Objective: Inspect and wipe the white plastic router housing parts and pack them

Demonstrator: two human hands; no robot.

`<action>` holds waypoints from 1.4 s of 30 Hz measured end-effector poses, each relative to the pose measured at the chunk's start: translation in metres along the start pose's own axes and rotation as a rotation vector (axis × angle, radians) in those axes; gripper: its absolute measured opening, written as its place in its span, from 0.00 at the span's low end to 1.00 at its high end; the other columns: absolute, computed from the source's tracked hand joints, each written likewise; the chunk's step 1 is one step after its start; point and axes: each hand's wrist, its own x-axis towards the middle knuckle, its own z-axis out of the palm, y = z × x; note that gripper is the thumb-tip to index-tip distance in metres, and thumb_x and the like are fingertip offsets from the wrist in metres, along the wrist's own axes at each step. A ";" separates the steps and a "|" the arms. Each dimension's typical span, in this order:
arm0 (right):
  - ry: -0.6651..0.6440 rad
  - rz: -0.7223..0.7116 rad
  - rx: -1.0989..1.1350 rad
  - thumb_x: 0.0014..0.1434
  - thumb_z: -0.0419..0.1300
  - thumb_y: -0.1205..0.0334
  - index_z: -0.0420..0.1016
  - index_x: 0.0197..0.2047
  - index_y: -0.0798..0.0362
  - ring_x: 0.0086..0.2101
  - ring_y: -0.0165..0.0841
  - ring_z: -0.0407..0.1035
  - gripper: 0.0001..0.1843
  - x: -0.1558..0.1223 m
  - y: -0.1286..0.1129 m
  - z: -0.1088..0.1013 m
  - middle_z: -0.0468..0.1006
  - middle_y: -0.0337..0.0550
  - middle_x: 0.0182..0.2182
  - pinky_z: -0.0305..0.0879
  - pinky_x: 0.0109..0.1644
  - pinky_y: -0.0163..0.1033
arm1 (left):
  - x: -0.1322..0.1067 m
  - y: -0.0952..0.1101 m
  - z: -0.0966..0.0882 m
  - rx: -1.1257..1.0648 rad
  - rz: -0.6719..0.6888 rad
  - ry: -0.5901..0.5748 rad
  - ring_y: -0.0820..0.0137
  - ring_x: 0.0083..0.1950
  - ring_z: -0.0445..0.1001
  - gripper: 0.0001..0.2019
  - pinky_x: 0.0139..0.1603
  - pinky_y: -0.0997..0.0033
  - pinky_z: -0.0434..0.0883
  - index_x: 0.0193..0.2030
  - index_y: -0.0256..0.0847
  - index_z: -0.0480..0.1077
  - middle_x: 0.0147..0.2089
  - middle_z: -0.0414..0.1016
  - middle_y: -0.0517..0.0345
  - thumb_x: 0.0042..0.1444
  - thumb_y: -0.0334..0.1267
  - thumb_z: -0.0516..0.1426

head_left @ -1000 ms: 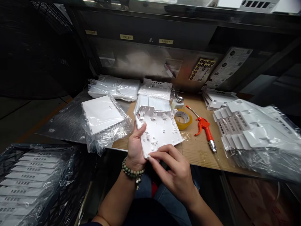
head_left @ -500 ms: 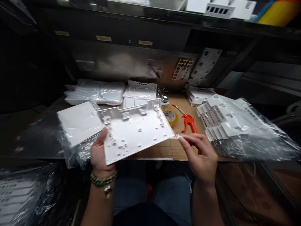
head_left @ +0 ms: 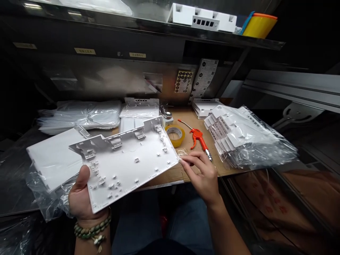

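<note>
A white moulded plastic cover (head_left: 127,166) is held tilted over the front of the bench, its clip-studded inner side facing me. My left hand (head_left: 82,198) grips its lower left corner, thumb on the near edge and fingers hidden underneath. At the right corner, my right hand (head_left: 202,173) has thumb and forefinger pinched on the edge; whether a small bit is also between them I cannot tell. Just beyond that hand lie a roll of yellow tape (head_left: 175,136) and an orange air blow gun (head_left: 198,136). Another white panel (head_left: 57,156) rests on plastic wrap at the left.
Bagged white covers (head_left: 239,131) are heaped at the right. Stacked clear bags (head_left: 82,115) and more white parts (head_left: 140,108) stand at the back, beside a small metal-topped bottle (head_left: 168,118). Overhead, a shelf (head_left: 148,26) carries a white housing (head_left: 202,17) and a yellow cup (head_left: 260,25).
My right fingertips, which held a small white bit just off the cover's right corner, now pinch that corner. The view has shifted right, and the cover appears closer.
</note>
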 end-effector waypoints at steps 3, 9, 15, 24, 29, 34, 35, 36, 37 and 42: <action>-0.052 -0.040 -0.015 0.66 0.65 0.69 0.83 0.47 0.51 0.41 0.32 0.77 0.08 -0.001 0.007 0.001 0.79 0.44 0.40 0.75 0.47 0.38 | 0.000 -0.004 0.007 0.117 0.029 0.230 0.58 0.68 0.68 0.26 0.73 0.44 0.55 0.76 0.62 0.49 0.63 0.75 0.64 0.74 0.51 0.46; 0.025 0.026 -0.096 0.67 0.64 0.66 0.84 0.44 0.51 0.36 0.31 0.76 0.06 0.018 0.024 -0.010 0.79 0.43 0.38 0.75 0.43 0.37 | -0.011 0.003 -0.007 0.194 0.025 0.339 0.62 0.71 0.63 0.31 0.73 0.48 0.56 0.78 0.63 0.40 0.60 0.77 0.66 0.72 0.51 0.47; 0.215 0.030 0.037 0.66 0.65 0.65 0.84 0.46 0.50 0.40 0.32 0.76 0.07 0.049 0.003 -0.006 0.78 0.43 0.40 0.77 0.44 0.39 | -0.026 0.018 -0.042 0.207 -0.108 0.290 0.55 0.75 0.52 0.26 0.71 0.41 0.52 0.74 0.67 0.55 0.60 0.78 0.76 0.73 0.54 0.35; 0.234 0.064 0.055 0.67 0.64 0.60 0.85 0.44 0.51 0.41 0.34 0.76 0.07 0.055 0.017 0.012 0.78 0.44 0.40 0.77 0.45 0.41 | -0.022 -0.013 -0.018 0.223 -0.332 -0.181 0.49 0.72 0.64 0.24 0.75 0.41 0.55 0.67 0.42 0.72 0.60 0.80 0.46 0.72 0.42 0.44; 0.247 0.104 -0.046 0.65 0.66 0.54 0.85 0.43 0.54 0.35 0.33 0.74 0.13 0.054 0.039 0.011 0.78 0.45 0.38 0.75 0.38 0.40 | -0.019 -0.031 -0.004 0.333 -0.204 0.161 0.47 0.68 0.71 0.27 0.73 0.39 0.62 0.74 0.46 0.61 0.64 0.77 0.43 0.69 0.35 0.53; 0.278 -0.005 0.131 0.63 0.69 0.60 0.83 0.42 0.52 0.38 0.35 0.74 0.06 0.056 -0.009 0.015 0.79 0.44 0.38 0.74 0.39 0.41 | -0.008 -0.083 0.030 0.441 0.053 0.223 0.54 0.70 0.69 0.30 0.75 0.48 0.62 0.69 0.60 0.66 0.71 0.69 0.59 0.63 0.32 0.62; 0.263 -0.047 0.179 0.62 0.69 0.63 0.83 0.42 0.51 0.40 0.35 0.75 0.05 0.055 -0.025 0.016 0.79 0.43 0.39 0.74 0.40 0.41 | -0.005 -0.095 0.038 0.479 0.058 0.189 0.56 0.71 0.68 0.28 0.75 0.50 0.62 0.67 0.60 0.68 0.73 0.67 0.61 0.63 0.32 0.63; 0.251 -0.083 0.209 0.62 0.69 0.65 0.83 0.44 0.50 0.41 0.35 0.75 0.06 0.053 -0.041 0.018 0.78 0.43 0.39 0.73 0.42 0.42 | -0.002 -0.104 0.044 0.520 0.065 0.141 0.56 0.72 0.67 0.25 0.75 0.52 0.62 0.64 0.59 0.70 0.74 0.65 0.62 0.63 0.32 0.63; 0.248 -0.112 0.221 0.62 0.69 0.67 0.83 0.45 0.49 0.41 0.36 0.75 0.08 0.051 -0.055 0.019 0.78 0.43 0.40 0.73 0.45 0.43 | 0.001 -0.112 0.049 0.565 0.071 0.093 0.57 0.73 0.65 0.23 0.75 0.53 0.61 0.63 0.58 0.72 0.75 0.63 0.63 0.64 0.33 0.63; 0.259 -0.178 0.182 0.59 0.71 0.70 0.84 0.46 0.49 0.41 0.37 0.75 0.12 0.046 -0.081 0.024 0.79 0.44 0.41 0.72 0.45 0.45 | 0.004 -0.126 0.055 0.713 0.151 -0.054 0.60 0.76 0.58 0.21 0.77 0.57 0.54 0.64 0.58 0.70 0.76 0.61 0.62 0.66 0.38 0.63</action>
